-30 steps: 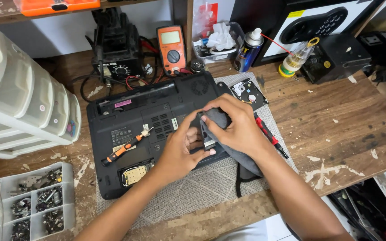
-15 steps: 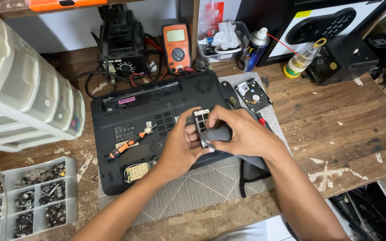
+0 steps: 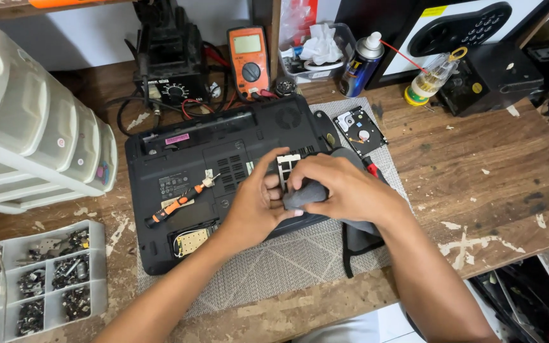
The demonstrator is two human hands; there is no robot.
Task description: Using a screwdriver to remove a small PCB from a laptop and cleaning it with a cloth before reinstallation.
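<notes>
Laptop (image 3: 223, 165) lies upturned — both hands together, left (image 3: 252, 206) steadying, right (image 3: 344, 190) clamped on cloth (image 3: 306, 195); wipe gently.

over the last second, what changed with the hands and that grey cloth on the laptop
Little changed. Both hands keep the grey cloth bunched over the small metal plate on the upturned laptop; the right hand has shifted slightly along it, the left hand steadying. The orange screwdriver and hard drive stayed put.
</notes>
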